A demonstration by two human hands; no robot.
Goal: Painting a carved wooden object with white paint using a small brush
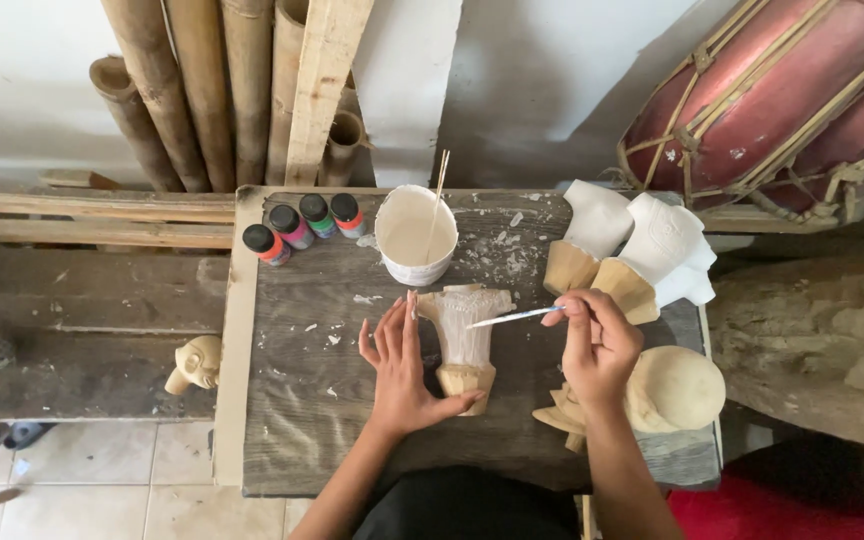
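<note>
Two hands busy: left hand [401, 368] lies open, steadying the carved figure [466, 342]; right hand [599, 345] pinches the brush [512, 317], priming it white.

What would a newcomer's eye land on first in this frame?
Probably the half-whitened wooden carving at the centre of the dark wooden table, steadied by the left hand while the right hand holds a brush to its top. Next, the cup of white paint behind it, and the big red drum at upper right.
</note>
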